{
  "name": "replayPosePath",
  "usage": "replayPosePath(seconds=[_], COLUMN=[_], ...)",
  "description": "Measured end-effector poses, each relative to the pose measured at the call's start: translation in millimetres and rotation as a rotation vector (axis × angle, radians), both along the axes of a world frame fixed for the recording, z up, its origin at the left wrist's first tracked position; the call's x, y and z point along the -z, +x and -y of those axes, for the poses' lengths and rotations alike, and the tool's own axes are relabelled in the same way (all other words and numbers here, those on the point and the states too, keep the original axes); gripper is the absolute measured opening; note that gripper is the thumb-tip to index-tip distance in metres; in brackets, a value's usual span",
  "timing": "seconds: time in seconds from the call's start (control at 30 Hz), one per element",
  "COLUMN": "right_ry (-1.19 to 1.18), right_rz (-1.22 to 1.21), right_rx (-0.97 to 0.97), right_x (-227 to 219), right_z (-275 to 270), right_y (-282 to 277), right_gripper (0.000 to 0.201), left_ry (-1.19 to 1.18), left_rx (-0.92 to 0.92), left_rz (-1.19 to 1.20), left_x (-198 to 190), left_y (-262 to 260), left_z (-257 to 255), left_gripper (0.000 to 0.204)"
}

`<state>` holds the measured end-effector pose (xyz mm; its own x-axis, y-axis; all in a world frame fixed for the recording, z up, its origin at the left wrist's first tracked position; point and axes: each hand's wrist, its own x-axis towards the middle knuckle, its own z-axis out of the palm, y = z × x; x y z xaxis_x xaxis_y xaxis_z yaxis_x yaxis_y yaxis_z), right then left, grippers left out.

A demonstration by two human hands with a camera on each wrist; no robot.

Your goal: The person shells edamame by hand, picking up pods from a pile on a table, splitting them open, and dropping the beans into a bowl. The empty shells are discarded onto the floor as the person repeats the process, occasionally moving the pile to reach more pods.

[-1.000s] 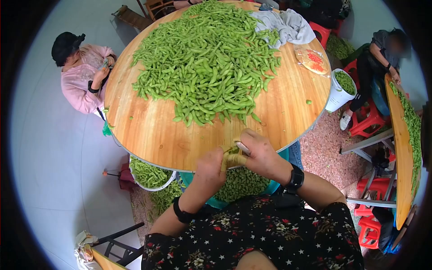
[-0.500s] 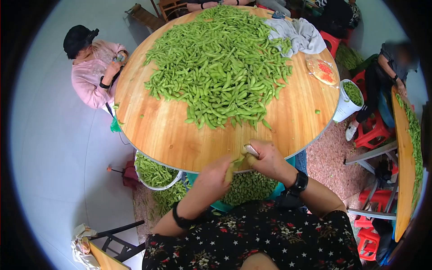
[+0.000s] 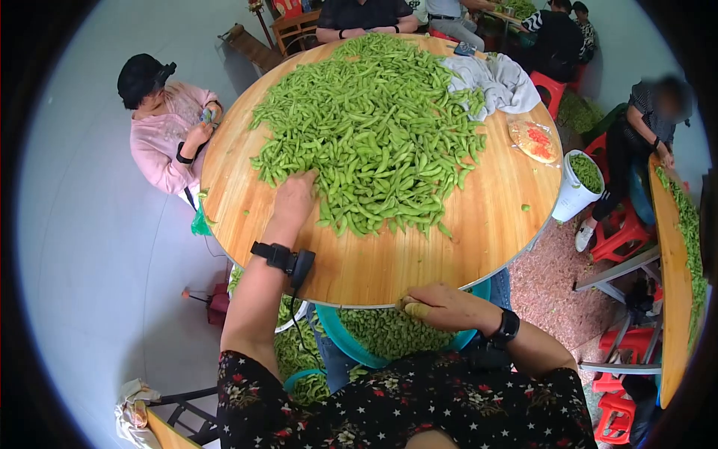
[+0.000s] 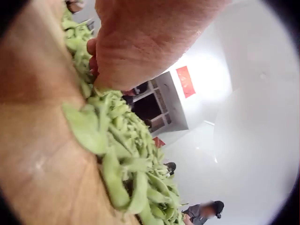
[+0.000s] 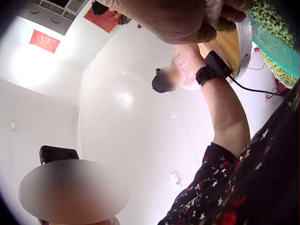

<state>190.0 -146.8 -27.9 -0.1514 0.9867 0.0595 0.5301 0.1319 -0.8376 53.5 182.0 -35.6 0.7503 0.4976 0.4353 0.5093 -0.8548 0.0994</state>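
A large heap of green edamame pods [image 3: 374, 142] covers much of the round wooden table [image 3: 247, 224]. My left hand [image 3: 296, 198] reaches out to the heap's near left edge, its fingertips right at the pods. In the left wrist view that hand [image 4: 140, 42] hangs low over the pods [image 4: 117, 178], and the fingertips are partly hidden behind the palm. At the table's front edge, my right hand [image 3: 441, 307] has its fingers curled in, with no pod visible in it. Below it a teal basin [image 3: 344, 337] holds shelled beans [image 3: 396, 333].
A bagged flatbread [image 3: 533, 142] and a grey cloth [image 3: 497, 82] lie on the table's right side. Beside the table stands a white bucket [image 3: 580, 187] of pods. A person in pink [image 3: 164, 135] sits at left; others sit around this and another table [image 3: 673, 299].
My left hand has left my right hand and moved forward and left to the heap. My right hand stays by the table edge, slightly lower. The pod earlier between the hands no longer shows.
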Motion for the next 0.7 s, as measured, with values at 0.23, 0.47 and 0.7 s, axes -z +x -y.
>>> replayPosePath(seconds=[0.23,0.47,0.7], right_ry=[-0.322,-0.225,-0.165], right_rz=[-0.696,-0.805,-0.721], right_rx=[0.200,0.282,0.279], right_x=[-12.9,-18.6,-21.6], right_z=[-11.6,-27.5,-22.0], right_y=[-5.2,-9.7,-9.3], right_gripper=[0.019,0.014,0.012], left_ry=[-1.371,-0.830,-0.384], left_rx=[0.210,0.252,0.367], left_rz=[0.573,0.362,0.308], left_x=[-44.3,-40.3,-32.9], left_y=[-9.2,-30.5,-27.0], left_z=[114.2,183.7,192.6], left_gripper=[0.022,0.019,0.034])
